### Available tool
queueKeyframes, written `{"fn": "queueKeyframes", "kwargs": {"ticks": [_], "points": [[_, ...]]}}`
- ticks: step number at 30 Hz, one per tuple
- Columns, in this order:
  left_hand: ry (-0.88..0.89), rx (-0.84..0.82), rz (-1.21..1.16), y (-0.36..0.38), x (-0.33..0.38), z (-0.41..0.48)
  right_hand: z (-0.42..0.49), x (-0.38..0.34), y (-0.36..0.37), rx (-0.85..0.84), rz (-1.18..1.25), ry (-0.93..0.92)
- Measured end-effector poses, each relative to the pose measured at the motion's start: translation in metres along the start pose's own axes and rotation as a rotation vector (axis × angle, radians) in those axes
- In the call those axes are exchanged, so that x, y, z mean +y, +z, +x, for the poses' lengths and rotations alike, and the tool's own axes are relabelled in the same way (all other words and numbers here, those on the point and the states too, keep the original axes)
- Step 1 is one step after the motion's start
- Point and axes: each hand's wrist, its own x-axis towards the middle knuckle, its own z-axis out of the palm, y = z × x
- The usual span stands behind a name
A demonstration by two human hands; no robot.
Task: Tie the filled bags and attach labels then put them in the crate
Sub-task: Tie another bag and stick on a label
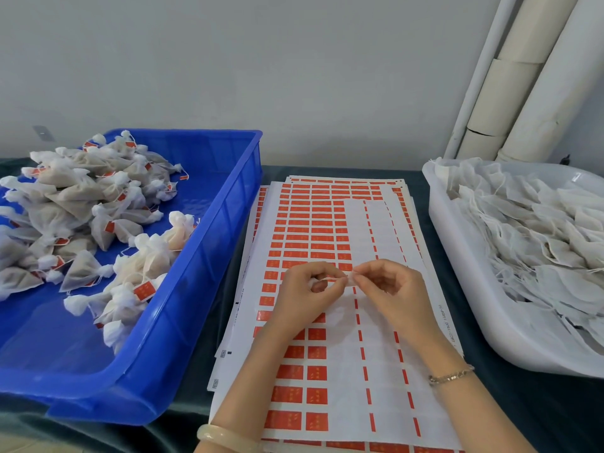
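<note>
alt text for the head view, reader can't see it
The left hand and right hand pinch a string between them over red label sheets. A blue crate of tied bags sits left, a white tray of untied bags right.

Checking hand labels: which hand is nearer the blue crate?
Left. The left hand is over the label sheets beside the blue crate; the right hand lies farther right.

Both forearms are reaching forward side by side, the hands meeting fingertip to fingertip. The left hand [307, 294] is curling its fingers and pinching a white string [349, 278]; the right hand [390, 286] is pinching it between thumb and forefinger.
</note>
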Motion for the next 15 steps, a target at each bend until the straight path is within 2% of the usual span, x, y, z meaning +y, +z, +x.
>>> {"fn": "queueKeyframes", "kwargs": {"ticks": [7, 15], "points": [[-0.034, -0.026, 0.004, 0.0005, 0.0010, 0.0001, -0.0005, -0.0001, -0.0006, 0.019, -0.009, -0.027], [-0.057, -0.022, -0.031, 0.0008, 0.0002, 0.0007, -0.0052, -0.0063, 0.0029, 0.058, -0.135, -0.158]]}}
